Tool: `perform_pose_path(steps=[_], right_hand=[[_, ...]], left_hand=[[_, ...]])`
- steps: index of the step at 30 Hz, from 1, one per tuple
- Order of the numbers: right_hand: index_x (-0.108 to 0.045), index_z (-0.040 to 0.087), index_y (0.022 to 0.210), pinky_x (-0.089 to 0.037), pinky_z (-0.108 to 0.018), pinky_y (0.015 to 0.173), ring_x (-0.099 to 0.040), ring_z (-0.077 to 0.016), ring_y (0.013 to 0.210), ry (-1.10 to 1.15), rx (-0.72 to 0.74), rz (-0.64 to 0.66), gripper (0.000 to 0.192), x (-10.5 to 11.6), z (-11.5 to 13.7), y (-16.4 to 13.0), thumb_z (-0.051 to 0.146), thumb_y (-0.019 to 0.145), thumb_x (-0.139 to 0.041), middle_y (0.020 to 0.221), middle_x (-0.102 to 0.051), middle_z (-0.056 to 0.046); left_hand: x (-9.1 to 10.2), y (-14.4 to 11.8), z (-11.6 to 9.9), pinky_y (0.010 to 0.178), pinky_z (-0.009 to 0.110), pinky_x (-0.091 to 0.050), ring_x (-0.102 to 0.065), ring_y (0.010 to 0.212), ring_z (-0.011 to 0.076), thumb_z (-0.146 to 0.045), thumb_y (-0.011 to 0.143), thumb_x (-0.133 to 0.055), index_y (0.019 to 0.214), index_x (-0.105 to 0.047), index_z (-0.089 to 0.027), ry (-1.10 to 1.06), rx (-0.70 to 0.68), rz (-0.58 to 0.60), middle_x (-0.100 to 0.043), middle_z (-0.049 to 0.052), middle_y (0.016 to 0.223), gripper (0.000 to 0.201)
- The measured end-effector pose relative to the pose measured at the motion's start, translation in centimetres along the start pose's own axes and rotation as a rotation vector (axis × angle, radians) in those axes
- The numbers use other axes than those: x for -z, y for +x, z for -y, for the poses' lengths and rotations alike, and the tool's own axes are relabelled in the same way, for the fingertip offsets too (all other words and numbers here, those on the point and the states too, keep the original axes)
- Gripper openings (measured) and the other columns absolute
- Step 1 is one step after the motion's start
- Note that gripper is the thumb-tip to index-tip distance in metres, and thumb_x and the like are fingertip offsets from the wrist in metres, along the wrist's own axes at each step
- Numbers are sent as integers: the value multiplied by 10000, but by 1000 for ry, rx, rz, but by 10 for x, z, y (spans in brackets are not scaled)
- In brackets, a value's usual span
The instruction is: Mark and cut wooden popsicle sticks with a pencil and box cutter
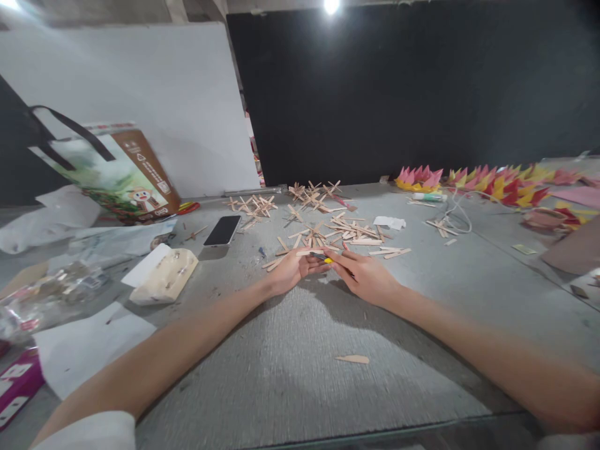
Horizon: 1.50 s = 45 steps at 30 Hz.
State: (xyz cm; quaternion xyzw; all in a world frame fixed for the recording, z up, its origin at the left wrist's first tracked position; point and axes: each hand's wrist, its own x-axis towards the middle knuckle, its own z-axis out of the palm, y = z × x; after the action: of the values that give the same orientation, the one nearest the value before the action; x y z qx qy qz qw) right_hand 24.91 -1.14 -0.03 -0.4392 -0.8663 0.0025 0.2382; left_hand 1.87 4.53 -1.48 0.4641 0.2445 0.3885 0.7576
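Right now your left hand and right hand meet at the middle of the grey bench, fingertips almost touching. Your left fingers are pressed on a wooden stick, which lies flat across them, while your right fingers are closed round a small yellow-tipped tool whose end points at 9 o'clock, toward the left palm; what kind of tool it is cannot be made out. Just beyond your hands, at 12 o'clock, loose sticks lie scattered in a pile, and further on sit crossed-stick clusters. A dark phone lies face up at 10 o'clock from your left hand, with a pale foam block near it at 9 o'clock and a printed paper bag leaning behind. Out at 2 o'clock, a row of pink, yellow and red folded-paper shapes runs along the back edge. One stick fragment lies alone at 6 o'clock, between your forearms.
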Motion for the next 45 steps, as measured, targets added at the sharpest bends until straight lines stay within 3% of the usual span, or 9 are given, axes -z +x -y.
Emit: perform_pose_path(steps=[8,16,20,24,28,32,35,39,45], right_hand=[[-612,236,1563,-576,-378,863,-769,-278,1036,-47,-24,20,493,0,4,2,392,1168,-363,1256,-781,-142],[-619,235,1556,-560,-349,778,-768,-256,892,-120,-62,59,487,1,10,3,387,1165,-373,1075,-791,-105],[-608,238,1573,-593,-397,901,-776,-279,1057,-52,-36,-4,490,0,8,3,359,1161,-371,1255,-788,-129],[-626,240,1557,-581,-412,997,-752,-285,1177,90,-48,-98,484,-1,6,6,379,1151,-402,1370,-763,-136],[-736,212,1388,-562,-376,919,-771,-267,1000,294,-177,-127,451,-2,2,13,409,1139,-417,1144,-826,-118],[-762,207,1235,-512,-342,828,-738,-248,896,389,-270,-102,426,-2,0,17,441,1124,-424,1011,-812,-88],[-669,203,1361,-473,-323,734,-687,-232,753,422,-306,-75,420,1,2,16,452,1112,-440,856,-753,-43],[-495,221,1531,-419,-298,660,-589,-210,609,428,-223,0,458,8,6,13,381,1107,-429,748,-654,23],[-602,232,1415,-413,-290,678,-598,-202,619,379,-193,35,376,8,5,13,336,1106,-415,786,-698,-6]], left_hand=[[-3,0,4,1220,521,-494,-725,1291,337,-345,962,-714,1127,-794,-125,45,-83,-80,-769,206,1344,287],[-8,2,5,1241,504,-470,-725,1289,307,-312,980,-687,1103,-770,-135,61,-62,-150,-788,191,1287,230],[-6,2,1,1211,505,-503,-743,1253,317,-309,1001,-657,1109,-764,-121,11,-41,-106,-794,205,1255,242],[-6,3,0,1195,503,-516,-712,1303,315,-428,1073,-584,1155,-752,-134,3,-68,-92,-756,207,1349,349],[-9,0,6,1216,490,-486,-645,1406,304,-497,1075,-586,1394,-680,-205,109,-187,-159,-686,160,1491,443],[-14,-6,7,1262,453,-432,-634,1425,276,-337,1020,-653,1577,-541,-261,222,-279,-210,-688,118,1499,574],[-17,-9,5,1273,467,-414,-664,1388,279,-293,991,-651,1572,-556,-238,252,-262,-208,-726,125,1442,591],[-17,-10,3,1278,469,-401,-607,1455,294,-240,921,-699,1538,-611,-246,273,-273,-212,-696,121,1497,623],[-15,-10,4,1272,474,-403,-656,1396,306,-293,954,-651,1557,-610,-214,286,-257,-184,-711,131,1479,610]])
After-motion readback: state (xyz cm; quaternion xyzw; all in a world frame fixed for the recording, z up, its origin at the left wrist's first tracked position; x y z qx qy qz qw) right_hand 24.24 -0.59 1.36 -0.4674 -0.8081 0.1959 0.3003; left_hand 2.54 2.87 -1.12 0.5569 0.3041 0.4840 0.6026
